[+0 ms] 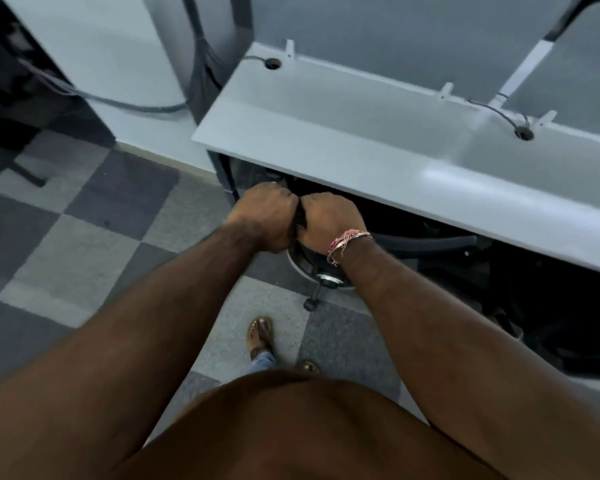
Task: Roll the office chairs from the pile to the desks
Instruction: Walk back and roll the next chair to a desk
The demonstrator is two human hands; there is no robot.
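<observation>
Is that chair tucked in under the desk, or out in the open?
Tucked in. Most of the chair sits under the desk; only its back edge, gripped by the left hand and right hand, sticks out.

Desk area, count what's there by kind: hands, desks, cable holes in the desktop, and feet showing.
Hands: 2, left hand and right hand, gripping the chair
Desks: 1
Cable holes: 2
Feet: 2
Total: 7
</observation>
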